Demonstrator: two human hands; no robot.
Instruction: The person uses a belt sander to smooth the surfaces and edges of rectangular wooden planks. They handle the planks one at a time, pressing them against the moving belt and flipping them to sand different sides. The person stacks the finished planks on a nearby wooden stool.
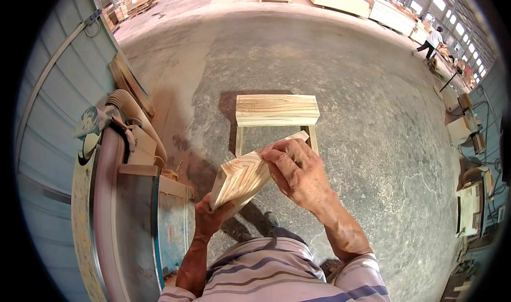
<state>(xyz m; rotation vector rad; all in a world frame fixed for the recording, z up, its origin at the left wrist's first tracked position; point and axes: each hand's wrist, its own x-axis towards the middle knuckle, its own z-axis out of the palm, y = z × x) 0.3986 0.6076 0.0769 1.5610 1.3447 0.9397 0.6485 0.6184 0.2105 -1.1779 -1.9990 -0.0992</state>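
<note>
I hold a pale wooden board [242,180] with bold wavy grain, tilted so that its far end rises to the right. An angled seam shows near its left end. My left hand [210,217] grips that lower left end from below, the thumb against the wood's face. Across the top edge, toward the far end, lies my right hand [298,171], its fingers bent and pinching the edge. Beyond the board, several pale wooden pieces [277,106] lie close together on a low wooden frame [239,139]; part of that frame is hidden.
A belt sander [112,211] stands close on my left, with a ribbed hose [136,113] behind it. Leaning boards [128,84] rest by the metal wall [64,89]. Machines with cables [471,201] line the right. Far off are timber stacks [340,1] and a person [431,42].
</note>
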